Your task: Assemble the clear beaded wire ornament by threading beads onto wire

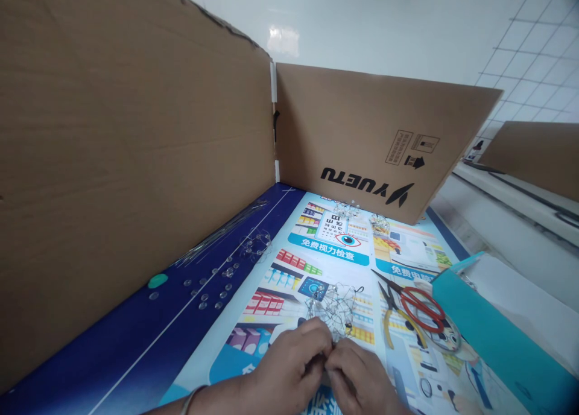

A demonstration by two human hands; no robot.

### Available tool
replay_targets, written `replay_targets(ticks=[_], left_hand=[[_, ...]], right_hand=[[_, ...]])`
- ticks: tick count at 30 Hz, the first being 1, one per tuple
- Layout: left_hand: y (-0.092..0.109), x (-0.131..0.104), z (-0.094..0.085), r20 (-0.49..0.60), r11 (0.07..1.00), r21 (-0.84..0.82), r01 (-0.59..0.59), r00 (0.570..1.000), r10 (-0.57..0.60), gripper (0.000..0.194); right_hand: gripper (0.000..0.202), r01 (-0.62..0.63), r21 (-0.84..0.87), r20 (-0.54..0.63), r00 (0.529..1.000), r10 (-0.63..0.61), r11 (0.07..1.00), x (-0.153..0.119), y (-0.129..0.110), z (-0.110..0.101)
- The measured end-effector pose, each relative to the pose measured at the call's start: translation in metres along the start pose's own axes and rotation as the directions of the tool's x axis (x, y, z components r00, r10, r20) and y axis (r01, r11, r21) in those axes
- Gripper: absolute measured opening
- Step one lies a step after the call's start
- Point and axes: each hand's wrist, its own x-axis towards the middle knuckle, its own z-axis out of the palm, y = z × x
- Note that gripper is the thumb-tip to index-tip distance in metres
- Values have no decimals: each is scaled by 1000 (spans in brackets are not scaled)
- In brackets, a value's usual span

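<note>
In the head view my left hand (pixel 294 364) and my right hand (pixel 357 376) meet low in the middle, fingertips close together. Both are closed in a pinch at the near end of a tangled silvery wire piece (pixel 332 306), which seems to carry small clear beads. The exact spot between the fingertips is hidden by the fingers. Right of it lie red-handled scissors (pixel 423 308) and yellow-handled pliers (pixel 395 318), partly overlapping. Several clear round beads (pixel 220 285) are scattered on the dark blue strip to the left.
Cardboard panels stand at the left (pixel 136 131) and back (pixel 362 131). Straight wires (pixel 221 234) and a loose wire coil (pixel 256 245) lie by the left panel, near a green disc (pixel 158 280). More beaded wire clusters (pixel 346 211) sit behind. A teal box (pixel 502 336) stands right.
</note>
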Motion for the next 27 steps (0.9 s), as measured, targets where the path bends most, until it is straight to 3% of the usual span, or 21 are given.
replay_targets(ticks=[27], left_hand=[[-1, 0, 0, 64, 999, 49, 9, 998, -12, 20]], right_hand=[[16, -8, -35, 20, 1000, 9, 999, 0, 1, -2]])
